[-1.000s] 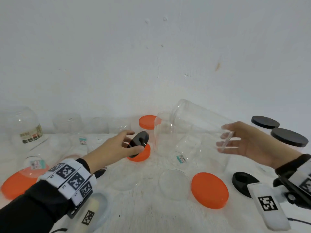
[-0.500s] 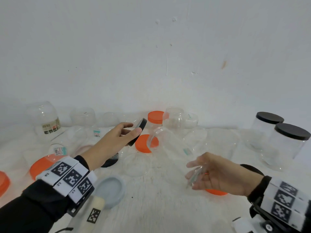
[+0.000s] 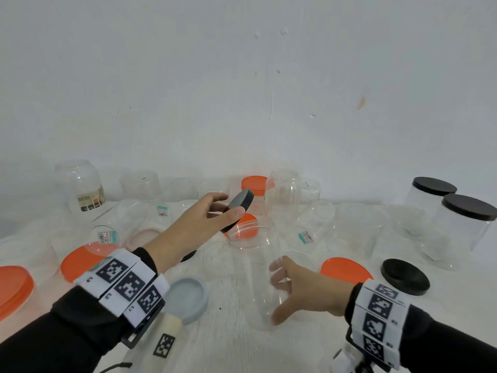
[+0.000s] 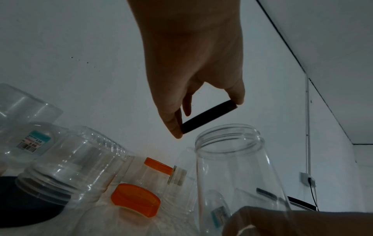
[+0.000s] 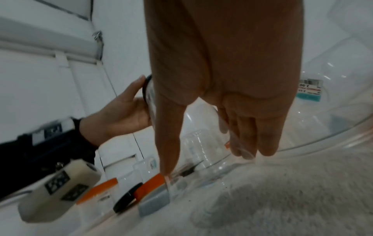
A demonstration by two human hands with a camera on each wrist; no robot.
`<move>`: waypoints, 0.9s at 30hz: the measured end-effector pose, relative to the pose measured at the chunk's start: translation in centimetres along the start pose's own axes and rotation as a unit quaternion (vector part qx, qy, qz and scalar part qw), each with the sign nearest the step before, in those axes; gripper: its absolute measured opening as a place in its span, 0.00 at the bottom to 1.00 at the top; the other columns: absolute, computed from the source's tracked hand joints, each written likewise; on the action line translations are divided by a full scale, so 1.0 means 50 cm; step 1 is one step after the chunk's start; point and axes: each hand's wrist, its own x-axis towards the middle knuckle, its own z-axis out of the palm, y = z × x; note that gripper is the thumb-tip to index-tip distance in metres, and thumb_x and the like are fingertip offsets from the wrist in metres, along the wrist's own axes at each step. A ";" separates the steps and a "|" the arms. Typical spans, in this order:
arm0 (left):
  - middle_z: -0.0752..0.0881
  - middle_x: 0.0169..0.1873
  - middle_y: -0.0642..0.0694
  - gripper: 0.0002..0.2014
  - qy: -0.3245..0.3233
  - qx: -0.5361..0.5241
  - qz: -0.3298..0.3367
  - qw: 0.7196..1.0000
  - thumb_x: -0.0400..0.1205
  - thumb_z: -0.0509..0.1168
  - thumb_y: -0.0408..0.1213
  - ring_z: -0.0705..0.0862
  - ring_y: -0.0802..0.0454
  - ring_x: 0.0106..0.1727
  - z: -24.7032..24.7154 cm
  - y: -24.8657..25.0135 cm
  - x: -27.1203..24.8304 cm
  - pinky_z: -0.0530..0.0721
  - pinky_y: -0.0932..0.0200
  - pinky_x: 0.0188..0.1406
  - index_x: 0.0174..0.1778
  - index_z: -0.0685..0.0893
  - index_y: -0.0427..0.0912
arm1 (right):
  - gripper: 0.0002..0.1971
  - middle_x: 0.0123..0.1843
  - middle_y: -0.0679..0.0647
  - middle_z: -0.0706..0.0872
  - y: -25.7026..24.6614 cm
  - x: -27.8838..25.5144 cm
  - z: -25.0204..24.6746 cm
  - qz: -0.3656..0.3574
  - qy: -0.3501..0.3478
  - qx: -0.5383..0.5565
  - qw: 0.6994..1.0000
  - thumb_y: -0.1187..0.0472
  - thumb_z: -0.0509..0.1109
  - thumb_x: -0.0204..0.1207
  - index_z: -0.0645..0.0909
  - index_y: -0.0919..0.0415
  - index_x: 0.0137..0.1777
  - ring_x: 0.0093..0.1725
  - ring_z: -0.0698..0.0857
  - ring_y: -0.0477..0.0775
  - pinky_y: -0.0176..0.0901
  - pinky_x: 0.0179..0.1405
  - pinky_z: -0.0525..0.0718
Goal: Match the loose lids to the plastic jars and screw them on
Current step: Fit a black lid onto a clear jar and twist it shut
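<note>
My left hand [image 3: 199, 222] is pinching a black lid [image 3: 238, 208] by its rim, tilted above the jar's mouth. My right hand [image 3: 309, 292] is gripping the clear jar [image 3: 252, 267] standing near the table's front edge.

You are working in a bare, plain room rather than a furnished home or kitchen. A blank white wall [image 3: 242, 90], scuffed and marked, rises straight behind a white table [image 3: 228, 345]. Many clear plastic jars [image 3: 80, 184] with price stickers crowd that surface, with loose orange lids [image 3: 344, 270] and black lids [image 3: 404, 275] among them. A wall socket [image 4: 307, 179] with a cable shows at one side.
</note>
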 end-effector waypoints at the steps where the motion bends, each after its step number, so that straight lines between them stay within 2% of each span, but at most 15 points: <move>1: 0.84 0.58 0.57 0.42 -0.003 -0.001 0.003 1.000 0.60 0.67 0.66 0.86 0.63 0.54 0.002 0.002 -0.003 0.80 0.64 0.55 0.71 0.73 0.53 | 0.43 0.67 0.45 0.75 0.000 0.006 0.002 -0.003 0.000 -0.018 1.000 0.60 0.87 0.60 0.63 0.47 0.69 0.72 0.73 0.46 0.38 0.66 0.75; 4: 0.83 0.59 0.59 0.42 -0.016 0.001 0.007 1.000 0.61 0.68 0.65 0.86 0.63 0.55 0.008 0.005 -0.011 0.80 0.64 0.54 0.72 0.72 0.53 | 0.45 0.74 0.47 0.72 -0.002 0.017 0.005 -0.009 0.008 -0.055 0.998 0.59 0.86 0.61 0.60 0.46 0.71 0.74 0.68 0.48 0.42 0.72 0.70; 7: 0.81 0.59 0.63 0.40 -0.030 0.012 0.005 0.999 0.64 0.71 0.69 0.86 0.63 0.55 0.014 0.007 -0.021 0.78 0.66 0.48 0.70 0.72 0.58 | 0.47 0.78 0.47 0.69 -0.004 0.018 0.003 -0.011 0.010 -0.057 0.998 0.59 0.86 0.62 0.58 0.45 0.74 0.76 0.67 0.50 0.43 0.73 0.69; 10: 0.79 0.58 0.68 0.39 -0.046 0.030 0.014 0.998 0.64 0.73 0.69 0.86 0.66 0.52 0.018 0.006 -0.031 0.78 0.68 0.49 0.70 0.71 0.62 | 0.50 0.77 0.42 0.68 -0.015 0.008 -0.005 -0.029 0.011 -0.015 0.999 0.56 0.86 0.62 0.57 0.44 0.77 0.74 0.66 0.46 0.39 0.68 0.68; 13: 0.78 0.57 0.73 0.40 -0.062 0.049 0.033 0.996 0.58 0.69 0.71 0.84 0.74 0.51 0.022 0.011 -0.039 0.78 0.71 0.46 0.67 0.70 0.67 | 0.50 0.73 0.40 0.70 -0.030 -0.002 -0.011 -0.065 0.042 0.028 0.997 0.54 0.87 0.60 0.58 0.37 0.77 0.73 0.71 0.46 0.42 0.68 0.72; 16: 0.76 0.57 0.78 0.40 -0.089 0.072 0.048 0.992 0.57 0.70 0.71 0.80 0.78 0.57 0.030 0.021 -0.044 0.80 0.71 0.52 0.66 0.70 0.70 | 0.50 0.72 0.39 0.72 -0.033 -0.005 -0.006 -0.086 0.065 0.036 0.994 0.55 0.86 0.61 0.58 0.35 0.77 0.70 0.75 0.45 0.47 0.70 0.76; 18: 0.73 0.57 0.81 0.42 -0.111 0.112 0.063 0.985 0.57 0.71 0.71 0.77 0.78 0.61 0.036 0.028 -0.050 0.78 0.72 0.56 0.69 0.68 0.70 | 0.52 0.71 0.34 0.72 -0.030 -0.007 -0.001 -0.096 0.062 0.039 0.993 0.56 0.86 0.62 0.55 0.33 0.78 0.70 0.74 0.44 0.38 0.65 0.78; 19: 0.72 0.58 0.81 0.44 -0.120 0.140 0.073 0.980 0.58 0.71 0.70 0.75 0.77 0.63 0.040 0.031 -0.052 0.76 0.74 0.56 0.71 0.66 0.69 | 0.52 0.70 0.31 0.72 -0.030 -0.007 0.000 -0.100 0.060 0.039 0.992 0.56 0.86 0.62 0.54 0.32 0.77 0.70 0.74 0.42 0.32 0.60 0.77; 21: 0.73 0.64 0.73 0.45 -0.130 0.179 0.090 0.971 0.62 0.72 0.67 0.74 0.70 0.67 0.048 0.032 -0.055 0.73 0.74 0.59 0.75 0.64 0.65 | 0.51 0.68 0.28 0.70 -0.030 -0.008 0.000 -0.104 0.055 0.038 0.992 0.57 0.85 0.64 0.53 0.30 0.75 0.69 0.74 0.40 0.27 0.53 0.77; 23: 0.72 0.70 0.65 0.43 -0.127 0.191 0.097 0.968 0.68 0.74 0.62 0.73 0.65 0.70 0.051 0.029 -0.055 0.72 0.69 0.63 0.77 0.63 0.62 | 0.52 0.70 0.29 0.69 -0.031 -0.009 -0.001 -0.102 0.049 0.036 0.993 0.56 0.85 0.64 0.51 0.30 0.76 0.70 0.73 0.42 0.28 0.52 0.76; 27: 0.72 0.72 0.62 0.43 -0.120 0.189 0.090 0.971 0.71 0.77 0.57 0.72 0.63 0.71 0.051 0.029 -0.057 0.73 0.65 0.66 0.79 0.62 0.60 | 0.56 0.77 0.37 0.65 -0.032 -0.011 -0.002 -0.096 0.037 0.039 0.994 0.56 0.85 0.64 0.47 0.33 0.81 0.76 0.69 0.49 0.33 0.51 0.81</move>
